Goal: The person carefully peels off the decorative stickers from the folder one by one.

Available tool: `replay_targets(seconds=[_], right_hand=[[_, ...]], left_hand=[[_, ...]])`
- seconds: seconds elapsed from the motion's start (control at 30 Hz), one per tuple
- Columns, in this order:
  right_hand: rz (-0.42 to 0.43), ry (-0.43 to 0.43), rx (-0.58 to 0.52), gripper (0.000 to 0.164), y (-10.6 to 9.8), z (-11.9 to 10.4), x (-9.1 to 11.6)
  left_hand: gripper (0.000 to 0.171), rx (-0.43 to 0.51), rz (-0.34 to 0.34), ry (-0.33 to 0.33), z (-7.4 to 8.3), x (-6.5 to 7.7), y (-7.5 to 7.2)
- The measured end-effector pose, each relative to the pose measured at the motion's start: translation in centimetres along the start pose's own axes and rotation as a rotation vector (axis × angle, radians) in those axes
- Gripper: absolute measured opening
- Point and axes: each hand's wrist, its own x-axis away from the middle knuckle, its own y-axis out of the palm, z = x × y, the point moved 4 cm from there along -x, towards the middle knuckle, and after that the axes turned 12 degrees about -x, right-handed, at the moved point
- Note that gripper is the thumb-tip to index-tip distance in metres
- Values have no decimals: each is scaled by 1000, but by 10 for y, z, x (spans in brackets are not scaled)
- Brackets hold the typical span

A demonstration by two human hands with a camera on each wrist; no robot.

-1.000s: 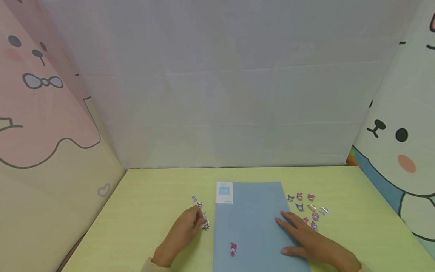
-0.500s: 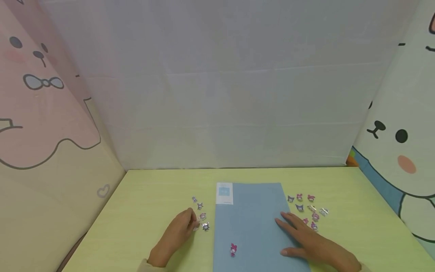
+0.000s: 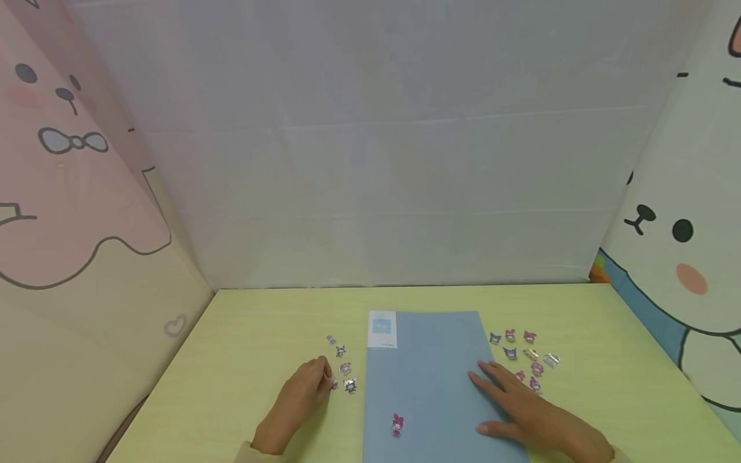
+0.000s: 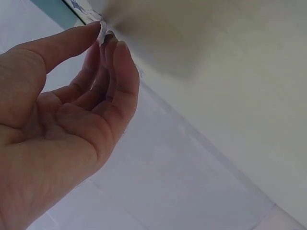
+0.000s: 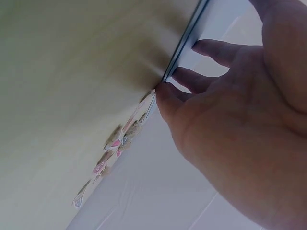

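Note:
My left hand is at the left group of stickers on the yellow table. Its thumb and fingertips pinch a small pink-and-white sticker, which shows as a thin pale edge in the left wrist view. Close by lie a silvery sticker and a pink one. My right hand rests with spread fingers on the right edge of a blue folder. On the folder's lower left part is a pink character sticker.
Several more stickers lie right of the folder, some close to my right hand. A white label marks the folder's top left corner. Behind the yellow table hangs a white sheet, with patterned curtains on both sides.
My left hand has drawn back a little to the left, uncovering the stickers under its fingers, with the small sticker at its fingertips. The right hand stays in place.

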Motion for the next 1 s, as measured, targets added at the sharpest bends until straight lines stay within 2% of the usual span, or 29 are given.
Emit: replay_targets(seconds=[0.37,0.6,0.9,1.0], right_hand=[[0,1,3,86,0,-1,0],[-6,10,-3,87,1,-1,0],[0,13,7,87,1,0,0],[-2,17,6,88,1,-1,0]], left_hand=[[22,-97,19,-4,3,2,-2],[19,-88,17,-11,5,1,0],[16,-51,108,78,18,-1,-4],[14,-39,112,93,24,-3,-5]])
